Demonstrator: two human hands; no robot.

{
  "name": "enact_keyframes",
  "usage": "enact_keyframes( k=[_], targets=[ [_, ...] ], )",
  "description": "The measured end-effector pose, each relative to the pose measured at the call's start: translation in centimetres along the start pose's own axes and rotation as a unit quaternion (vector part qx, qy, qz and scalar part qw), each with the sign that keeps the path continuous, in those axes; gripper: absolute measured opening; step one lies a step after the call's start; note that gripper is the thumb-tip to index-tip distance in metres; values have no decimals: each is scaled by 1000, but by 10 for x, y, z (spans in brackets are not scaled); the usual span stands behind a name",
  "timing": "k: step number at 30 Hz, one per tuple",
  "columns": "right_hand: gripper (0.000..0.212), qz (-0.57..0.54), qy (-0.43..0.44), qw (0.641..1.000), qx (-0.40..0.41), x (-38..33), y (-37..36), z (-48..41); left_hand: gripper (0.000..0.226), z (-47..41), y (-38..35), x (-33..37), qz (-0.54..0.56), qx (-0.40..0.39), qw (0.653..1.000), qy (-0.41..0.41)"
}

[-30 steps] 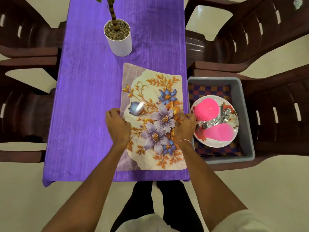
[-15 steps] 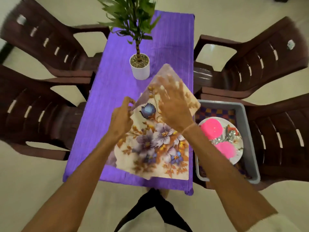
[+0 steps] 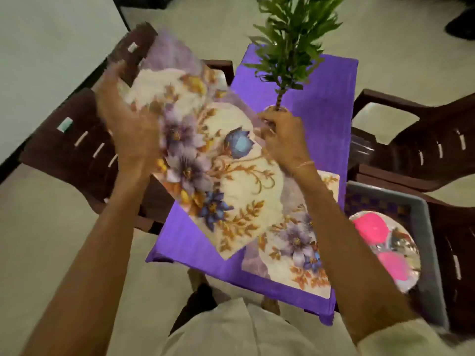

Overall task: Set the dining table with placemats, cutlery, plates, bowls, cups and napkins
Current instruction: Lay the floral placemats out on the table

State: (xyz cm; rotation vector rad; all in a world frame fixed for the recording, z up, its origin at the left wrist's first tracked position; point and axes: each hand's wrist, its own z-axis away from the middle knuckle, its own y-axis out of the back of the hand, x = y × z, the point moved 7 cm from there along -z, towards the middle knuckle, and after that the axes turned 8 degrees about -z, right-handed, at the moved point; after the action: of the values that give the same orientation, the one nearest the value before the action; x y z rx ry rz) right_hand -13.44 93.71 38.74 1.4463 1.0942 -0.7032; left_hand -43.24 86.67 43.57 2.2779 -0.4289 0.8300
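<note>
Head view: pale floor (image 3: pixel 64 240), and four brown chairs (image 3: pixel 77 145) ring a narrow table under a purple cloth (image 3: pixel 323 104). There are two floral mats. The lifted placemat (image 3: pixel 218 160) hangs tilted over the table's left side. The left hand (image 3: pixel 126 124) is at its left edge, too blurred to tell the grip. The right hand (image 3: pixel 282 140) pinches its right edge with curled fingers and hides the pot of the one plant (image 3: pixel 293 34). The flat placemat (image 3: pixel 290 253) lies at the near right corner. Right of the table, a grey bin (image 3: pixel 421 222) on a chair holds one plate (image 3: pixel 408 242) and two pink cups (image 3: pixel 370 229).

No text can be read; pale stickers (image 3: pixel 65 124) on the chair (image 3: pixel 64 160) are blurred.
</note>
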Motion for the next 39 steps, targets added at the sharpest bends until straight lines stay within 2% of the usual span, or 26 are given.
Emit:
enact_keyframes(
  k=[1,2,3,4,6,8,10,14,17,20,23,26,31,36,39],
  targets=[
    [12,-50,-48,997,30,21,-11,4,75,11,7,-46,-20,26,991,132],
    [9,-98,-102,988,54,44,-25,12,79,28,5,-87,-32,9,968,247],
    [6,-147,-153,974,74,65,-41,22,79,47,-3,-121,-17,-43,943,331],
    [6,-180,-201,958,96,86,-56,34,73,66,-17,-142,22,-105,920,377],
    [11,-207,-275,926,157,119,-92,60,47,93,-44,-179,104,-209,883,408],
    [12,-211,-326,894,225,146,-125,87,27,103,-61,-210,120,-270,880,372],
    [9,-211,-364,868,266,165,-157,112,21,111,-77,-243,111,-316,877,344],
    [15,-141,-414,845,308,196,-206,155,15,139,-98,-311,53,-368,853,365],
    [28,-82,-454,821,337,215,-222,176,20,168,-119,-346,57,-397,815,419],
    [36,-20,-465,820,333,228,-231,187,17,188,-136,-361,57,-397,796,453],
    [39,20,-455,820,347,238,-228,187,24,190,-148,-359,43,-380,812,440],
    [35,15,-446,810,381,242,-223,181,34,182,-152,-350,36,-373,833,406],
    [28,1,-456,785,420,252,-214,179,34,168,-154,-338,-35,-394,872,287],
    [26,5,-460,779,426,262,-209,181,25,164,-161,-333,-65,-420,880,212],
    [22,-12,-449,776,443,260,-205,182,22,165,-165,-328,-66,-435,874,208]
  ],
)
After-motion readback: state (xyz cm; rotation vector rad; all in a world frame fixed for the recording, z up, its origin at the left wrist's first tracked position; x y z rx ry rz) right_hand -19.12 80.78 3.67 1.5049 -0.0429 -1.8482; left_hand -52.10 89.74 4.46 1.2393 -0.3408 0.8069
